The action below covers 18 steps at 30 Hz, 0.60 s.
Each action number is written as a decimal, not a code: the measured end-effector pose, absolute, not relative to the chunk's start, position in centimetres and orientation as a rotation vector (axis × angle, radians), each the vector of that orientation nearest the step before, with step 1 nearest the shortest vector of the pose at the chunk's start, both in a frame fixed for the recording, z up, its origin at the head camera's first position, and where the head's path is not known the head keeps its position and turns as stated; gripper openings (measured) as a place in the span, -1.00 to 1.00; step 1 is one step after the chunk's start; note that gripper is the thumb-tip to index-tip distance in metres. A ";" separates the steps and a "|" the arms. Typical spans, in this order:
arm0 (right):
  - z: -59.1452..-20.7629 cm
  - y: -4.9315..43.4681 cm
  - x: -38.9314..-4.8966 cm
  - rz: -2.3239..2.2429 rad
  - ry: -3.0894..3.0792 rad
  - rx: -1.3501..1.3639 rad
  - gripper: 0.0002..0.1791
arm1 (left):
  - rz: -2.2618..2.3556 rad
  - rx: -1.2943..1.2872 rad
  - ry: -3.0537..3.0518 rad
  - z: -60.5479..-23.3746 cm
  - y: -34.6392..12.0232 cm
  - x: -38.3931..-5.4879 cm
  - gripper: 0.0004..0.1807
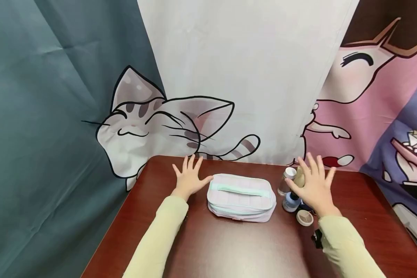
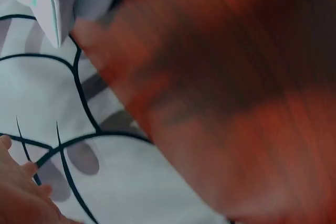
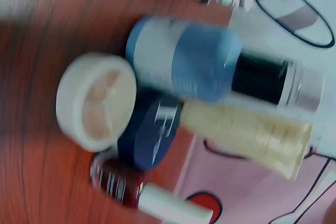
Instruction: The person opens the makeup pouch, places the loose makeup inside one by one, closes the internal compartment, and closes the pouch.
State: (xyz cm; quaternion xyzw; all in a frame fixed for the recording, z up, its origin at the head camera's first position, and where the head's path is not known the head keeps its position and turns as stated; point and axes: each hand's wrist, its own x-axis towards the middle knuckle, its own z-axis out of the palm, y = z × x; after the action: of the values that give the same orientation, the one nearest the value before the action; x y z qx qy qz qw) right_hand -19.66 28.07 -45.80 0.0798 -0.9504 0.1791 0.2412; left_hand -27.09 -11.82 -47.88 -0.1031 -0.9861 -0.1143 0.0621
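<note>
My left hand (image 1: pixel 189 180), fingers spread, hovers just left of a pale pink zip pouch (image 1: pixel 241 202). The pouch has mint trim and a mint top handle (image 1: pixel 243 190). At the right, my right hand (image 1: pixel 314 189) is also spread and holds nothing; it partly hides a group of cosmetics. Among these are a blue bottle with a black cap (image 3: pixel 184 59), a beige tube (image 3: pixel 247 135), a round white-rimmed compact (image 3: pixel 97 100) and a round navy case (image 3: pixel 151 129). A dark red bottle with a white cap (image 3: pixel 118 182) lies beside them. Behind stands a clear white-lidded jar (image 1: pixel 287 181).
A reddish-brown wooden table (image 1: pixel 229 251) carries everything. Right behind its far edge hangs a cartoon-printed curtain (image 1: pixel 250 77) with a cat and figures. A dark wrist device (image 1: pixel 317 238) shows at the right sleeve (image 1: pixel 347 243).
</note>
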 end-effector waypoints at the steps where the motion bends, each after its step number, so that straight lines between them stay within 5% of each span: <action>1: -45.9 27.4 -19.5 0.525 -2.551 0.282 -0.19 | -0.360 -0.322 -2.989 -48.3 -11.7 -26.8 -0.09; 8: -47.2 22.1 -19.6 0.911 -2.657 0.398 -0.56 | -0.690 -0.315 -3.116 -50.3 -9.9 -26.0 -0.32; 18: -51.4 18.3 -21.5 1.189 -2.998 -0.012 -0.31 | -1.612 -0.033 -3.075 -53.7 -9.2 -26.5 -0.34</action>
State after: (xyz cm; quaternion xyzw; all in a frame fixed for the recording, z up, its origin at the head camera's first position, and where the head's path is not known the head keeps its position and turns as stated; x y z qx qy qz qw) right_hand -21.51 18.33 -51.39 -0.0036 -0.9287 0.3685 -0.0416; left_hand -26.48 -9.17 -53.69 -0.0094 -0.8736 -0.4578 -0.1647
